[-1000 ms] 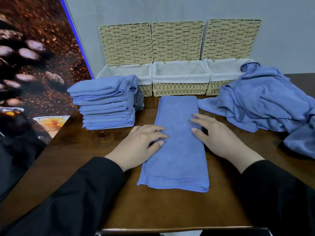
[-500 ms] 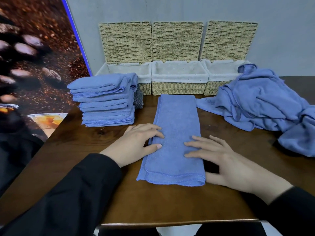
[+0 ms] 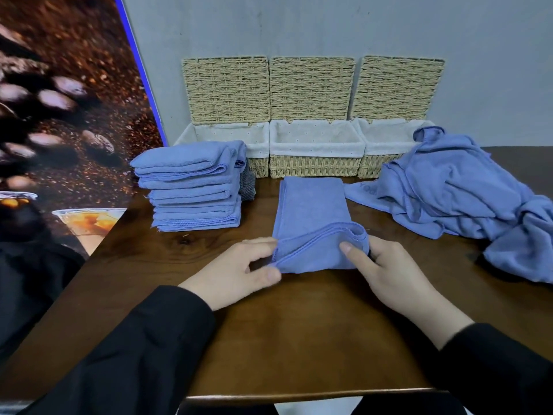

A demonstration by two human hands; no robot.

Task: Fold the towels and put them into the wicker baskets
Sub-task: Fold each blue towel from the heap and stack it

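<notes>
Blue towel (image 3: pixel 311 211), folded into a long strip, lay mid-table with its long axis running away from the body toward the middle wicker basket (image 3: pixel 314 166). Near end lifted and curled back over the strip, pinched at both corners: left hand (image 3: pixel 236 269) at the left corner, thumb under and fingers (image 3: pixel 260 242) on top; right hand (image 3: pixel 389 272) at the right corner, thumb showing on the cloth, other fingers mostly hidden behind it. Hands about equally near, strip stretching straight ahead of them, so likely a fold carried forward, away from the body. Stack of folded towels (image 3: pixel 193 190) sat left, heap of unfolded towels (image 3: pixel 460 187) right, three lined baskets behind, all on the dark wooden table (image 3: pixel 299 339).
</notes>
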